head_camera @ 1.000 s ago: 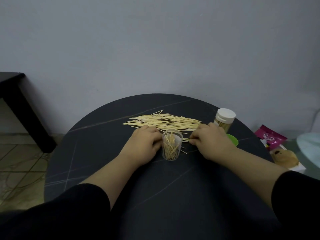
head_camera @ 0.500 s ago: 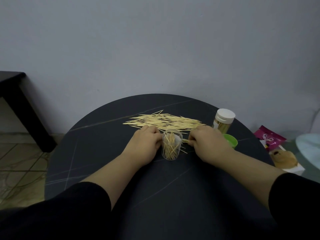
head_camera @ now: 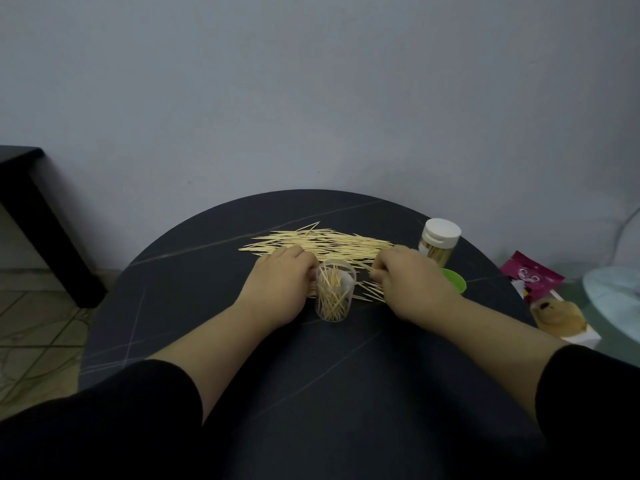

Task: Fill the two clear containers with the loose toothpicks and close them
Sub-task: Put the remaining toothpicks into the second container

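An open clear container (head_camera: 335, 292) stands upright on the dark round table (head_camera: 194, 306), partly filled with toothpicks. My left hand (head_camera: 280, 287) grips its left side. My right hand (head_camera: 408, 284) lies just right of it with curled fingers, pinching a few toothpicks at the near edge of the pile. The loose toothpicks (head_camera: 322, 242) spread in a wide heap behind both hands. A second clear container (head_camera: 437, 245) with a white lid stands shut at the back right, full of toothpicks. A green lid (head_camera: 454, 279) lies beside my right wrist.
A pink packet (head_camera: 531, 277) and a wrapped snack (head_camera: 557, 315) lie off the table's right edge near a pale round surface (head_camera: 613, 299). A black table leg (head_camera: 45, 226) stands at the left over tiled floor. A grey wall rises behind.
My right hand has shifted slightly left and nearer the container with toothpicks pinched in its fingers. My left hand keeps its hold on the container.
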